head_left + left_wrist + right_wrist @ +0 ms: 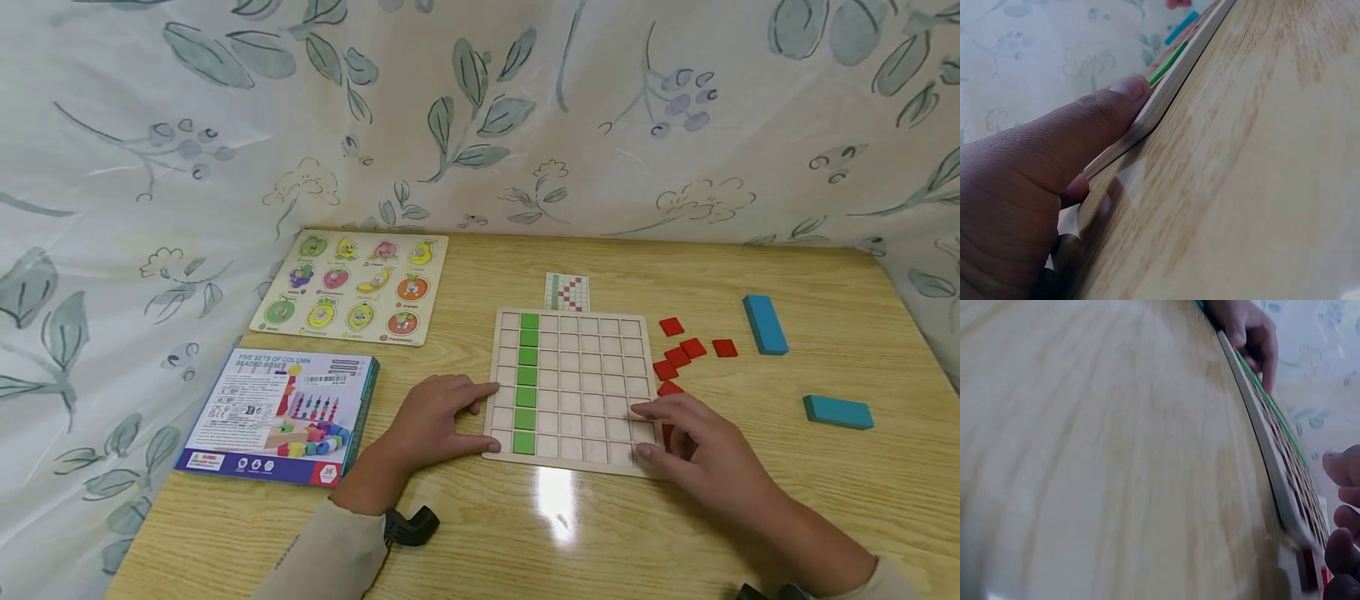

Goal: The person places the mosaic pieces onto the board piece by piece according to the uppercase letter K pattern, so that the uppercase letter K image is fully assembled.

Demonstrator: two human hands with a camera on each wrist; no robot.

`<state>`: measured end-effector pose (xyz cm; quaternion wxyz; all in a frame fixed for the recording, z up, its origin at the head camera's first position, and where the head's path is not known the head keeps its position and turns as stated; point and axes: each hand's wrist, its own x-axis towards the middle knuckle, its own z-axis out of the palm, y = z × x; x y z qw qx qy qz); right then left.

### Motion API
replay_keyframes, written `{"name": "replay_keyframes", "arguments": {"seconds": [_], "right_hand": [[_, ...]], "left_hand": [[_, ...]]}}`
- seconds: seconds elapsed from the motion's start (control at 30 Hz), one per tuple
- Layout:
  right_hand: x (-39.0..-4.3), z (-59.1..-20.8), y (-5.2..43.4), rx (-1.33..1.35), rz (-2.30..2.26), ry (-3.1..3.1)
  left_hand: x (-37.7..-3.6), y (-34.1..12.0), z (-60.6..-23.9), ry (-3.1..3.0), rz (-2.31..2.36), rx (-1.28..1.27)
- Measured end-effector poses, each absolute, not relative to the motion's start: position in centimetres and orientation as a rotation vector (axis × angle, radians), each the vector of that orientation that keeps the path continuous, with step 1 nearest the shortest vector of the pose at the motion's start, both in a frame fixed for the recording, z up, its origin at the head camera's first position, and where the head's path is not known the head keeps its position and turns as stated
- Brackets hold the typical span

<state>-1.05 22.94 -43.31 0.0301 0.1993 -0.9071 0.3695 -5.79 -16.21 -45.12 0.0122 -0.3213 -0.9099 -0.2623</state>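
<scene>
Both hands rest at the near edge of the pale wooden grid board (573, 392), which lies flat on the light wood-grain table (750, 517) in front of the person: the left hand (431, 421) lies palm down against the board's left edge, fingers loosely extended and the thumb pressed to the near-left corner, as the left wrist view confirms, while the right hand (697, 450) covers the board's near-right corner with relaxed, slightly bent fingers resting on the squares; whether it pinches anything under the fingertips cannot be told. A floral-patterned white curtain (480, 108) hangs behind and to the left of the table. Left of the board lies a blue cardboard box of bead toys (281, 417), and beyond it a wooden fruit puzzle board (356, 287). A column of seven green square tiles (528, 383) fills the board's second column from the left. Two blue rectangular blocks (765, 323) lie well apart to the right. Just beside the board's right edge sit several loose red square tiles (686, 350), one seemingly half hidden beneath the right hand. A small pattern card (567, 292) lies just beyond the board's far edge.
</scene>
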Motion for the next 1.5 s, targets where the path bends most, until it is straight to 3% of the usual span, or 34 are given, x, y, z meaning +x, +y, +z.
{"name": "replay_keyframes", "arguments": {"seconds": [1.03, 1.5], "right_hand": [[-1.3, -43.7, 26.9, 0.558, 0.875, -2.947], [-4.4, -41.9, 26.6, 0.581, 0.875, -2.915]], "left_hand": [[-5.8, -16.1, -44.9, -2.849, -0.823, -1.004], [-5.9, -16.1, -45.2, -2.842, -0.812, -1.008]]}}
